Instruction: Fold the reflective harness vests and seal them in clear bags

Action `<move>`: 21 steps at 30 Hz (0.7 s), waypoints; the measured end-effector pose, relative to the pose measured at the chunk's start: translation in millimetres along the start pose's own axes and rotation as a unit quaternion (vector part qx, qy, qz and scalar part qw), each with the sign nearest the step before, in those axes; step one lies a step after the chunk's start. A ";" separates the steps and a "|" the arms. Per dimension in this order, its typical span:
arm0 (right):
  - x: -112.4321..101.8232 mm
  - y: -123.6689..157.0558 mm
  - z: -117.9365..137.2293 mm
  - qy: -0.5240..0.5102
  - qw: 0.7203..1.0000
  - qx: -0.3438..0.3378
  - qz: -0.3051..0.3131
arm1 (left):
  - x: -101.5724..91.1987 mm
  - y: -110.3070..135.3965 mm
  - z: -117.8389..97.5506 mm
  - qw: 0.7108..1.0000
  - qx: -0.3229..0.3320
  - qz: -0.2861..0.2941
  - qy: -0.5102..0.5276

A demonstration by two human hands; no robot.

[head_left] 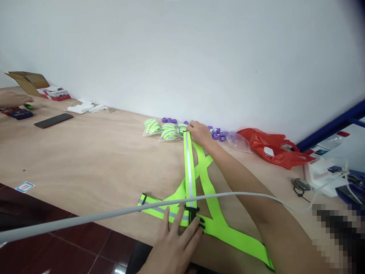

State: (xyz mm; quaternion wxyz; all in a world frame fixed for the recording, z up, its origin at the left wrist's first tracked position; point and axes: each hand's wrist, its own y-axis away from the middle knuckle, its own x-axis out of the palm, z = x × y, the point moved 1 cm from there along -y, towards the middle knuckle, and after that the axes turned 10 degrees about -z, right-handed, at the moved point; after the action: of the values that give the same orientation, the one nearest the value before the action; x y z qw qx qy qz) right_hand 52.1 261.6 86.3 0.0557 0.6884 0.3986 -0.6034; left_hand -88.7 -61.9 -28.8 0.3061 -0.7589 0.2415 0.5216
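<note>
A neon-yellow reflective vest (209, 190) made of straps lies spread on the wooden table, its bands crossing. My right hand (199, 133) is closed on the far end of one strap with a silver stripe, which runs straight toward me. My left hand (178, 238) lies with fingers spread over the vest's near band, its fingertips touching the black buckle (193, 215) at the strap's near end. Just beyond my right hand are clear bags of folded reflective straps (169, 132), one partly hidden by that hand.
Purple rolls (216, 134) and a red plastic bag (270, 148) sit along the wall. A grey cable (114, 216) crosses in front of me. At the far left are another person's hand (14, 99), a dark flat bar (53, 120) and an open carton (28, 82).
</note>
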 end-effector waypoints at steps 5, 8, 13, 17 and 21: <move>21.3 12.7 -8.9 -0.003 0.999 0.034 0.039 | 6.5 4.1 3.4 0.994 0.030 -0.068 -0.084; 37.2 20.5 -5.8 -0.016 0.997 0.046 0.067 | 8.3 5.5 4.8 0.990 0.037 -0.094 -0.095; 50.8 30.9 -3.2 -0.064 0.992 0.064 0.092 | 11.9 8.7 8.7 0.989 0.047 -0.107 -0.087; 38.7 46.2 -21.0 -0.118 0.986 0.099 0.063 | 4.4 3.3 6.8 0.996 0.030 -0.068 -0.043; 15.9 86.1 -55.7 -0.148 0.970 0.193 0.006 | -17.8 -8.2 -1.9 0.999 -0.027 0.020 -0.005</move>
State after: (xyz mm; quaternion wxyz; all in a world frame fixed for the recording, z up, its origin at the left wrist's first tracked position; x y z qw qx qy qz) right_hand 148.2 242.1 52.4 -0.0166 0.5912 0.2578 -0.7641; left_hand -87.9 -56.7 -9.8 0.2760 -0.7594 0.2405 0.5378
